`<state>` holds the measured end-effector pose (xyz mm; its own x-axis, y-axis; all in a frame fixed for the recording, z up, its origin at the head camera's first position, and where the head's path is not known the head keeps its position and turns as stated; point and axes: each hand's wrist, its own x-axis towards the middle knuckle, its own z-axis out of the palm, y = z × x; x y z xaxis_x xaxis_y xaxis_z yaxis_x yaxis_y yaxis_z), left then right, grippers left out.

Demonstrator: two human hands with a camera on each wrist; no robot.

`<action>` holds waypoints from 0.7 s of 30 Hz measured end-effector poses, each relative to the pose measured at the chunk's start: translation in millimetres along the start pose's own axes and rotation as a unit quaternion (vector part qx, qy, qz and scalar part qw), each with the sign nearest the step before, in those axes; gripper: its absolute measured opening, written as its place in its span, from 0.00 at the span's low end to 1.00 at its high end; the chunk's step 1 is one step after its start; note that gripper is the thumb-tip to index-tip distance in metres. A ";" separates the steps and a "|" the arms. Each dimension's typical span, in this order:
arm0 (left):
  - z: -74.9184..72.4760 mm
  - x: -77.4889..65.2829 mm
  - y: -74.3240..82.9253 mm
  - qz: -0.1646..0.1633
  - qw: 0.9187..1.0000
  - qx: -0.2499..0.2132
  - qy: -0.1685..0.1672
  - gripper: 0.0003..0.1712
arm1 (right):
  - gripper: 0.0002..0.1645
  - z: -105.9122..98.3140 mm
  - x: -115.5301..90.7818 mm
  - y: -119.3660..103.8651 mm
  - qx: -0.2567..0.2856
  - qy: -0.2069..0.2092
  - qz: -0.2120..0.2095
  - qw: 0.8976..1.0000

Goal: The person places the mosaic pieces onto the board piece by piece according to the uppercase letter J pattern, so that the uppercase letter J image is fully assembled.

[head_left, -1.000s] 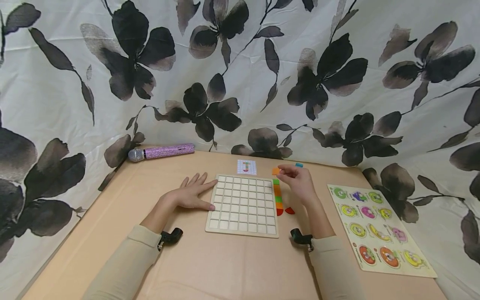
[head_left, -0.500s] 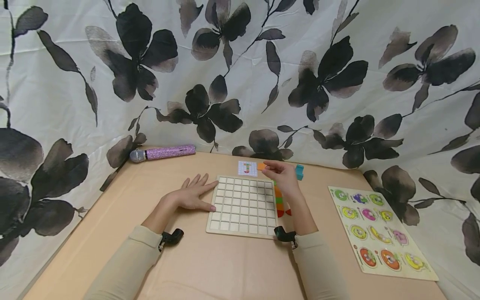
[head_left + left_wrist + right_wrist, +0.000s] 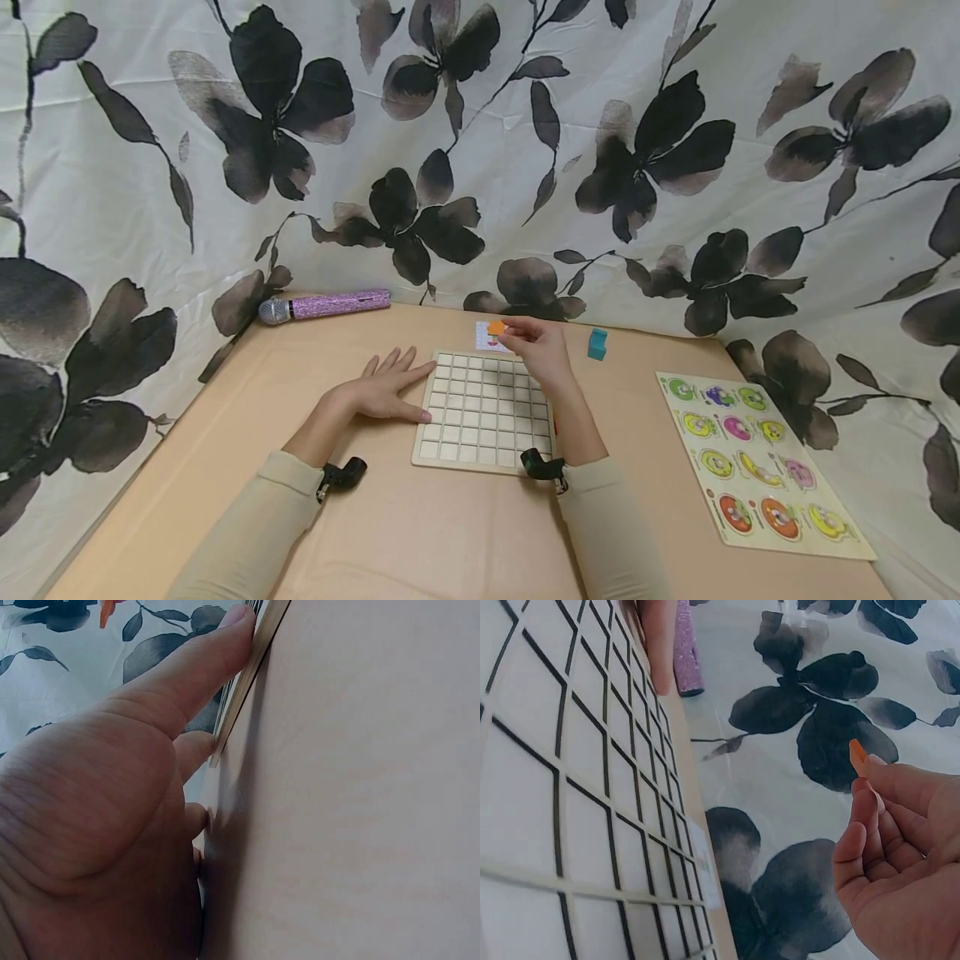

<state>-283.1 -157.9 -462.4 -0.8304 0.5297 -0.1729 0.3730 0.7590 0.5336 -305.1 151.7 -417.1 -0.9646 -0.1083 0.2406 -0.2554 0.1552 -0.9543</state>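
Note:
Between thumb and finger, my right hand (image 3: 542,357) pinches a small orange block (image 3: 857,757). In the head view that hand is above the far right part of a pale grid board (image 3: 472,417), and the block covers part of a small printed pattern card (image 3: 483,340) behind the board. My left hand (image 3: 382,392) lies with spread fingers at the board's left edge, its thumb touching the rim, as the left wrist view also shows. Colored pieces along the board's right side are mostly hidden behind the right forearm.
A teal block (image 3: 597,344) stands at the back right. To the right lies a fruit puzzle board (image 3: 765,467). A purple glittery microphone (image 3: 330,306) rests at the back left. A floral cloth (image 3: 525,150) hangs behind the table.
My right hand has moved left with the orange block, from beside the board to over the pattern card. The teal block has come into full view. My left hand has stayed in place.

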 end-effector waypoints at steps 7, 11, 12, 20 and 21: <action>-1.9 -1.3 3.8 -0.009 1.000 0.014 -0.003 0.60 | 0.18 12.1 0.4 7.0 0.025 -0.003 0.018 1.000; -1.8 0.3 2.7 -0.011 1.000 0.018 -0.004 0.60 | 0.16 14.9 0.1 10.4 0.026 0.015 0.043 0.999; -1.4 1.0 1.4 -0.010 1.000 0.016 -0.005 0.60 | 0.16 15.2 0.2 11.6 0.028 0.018 0.044 0.998; 8.3 9.2 -16.0 0.013 1.000 0.000 0.011 0.65 | 0.15 17.2 -0.7 23.9 0.026 0.010 0.057 0.998; 9.8 10.1 -18.1 0.013 1.000 0.004 0.013 0.66 | 0.15 17.6 -0.8 25.6 0.026 0.007 0.060 0.998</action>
<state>-294.1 -162.6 -481.9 -0.8309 0.5392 -0.1373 0.3977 0.7481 0.5312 -309.8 138.4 -444.8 -0.9891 -0.0773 0.1257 -0.1340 0.1142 -0.9844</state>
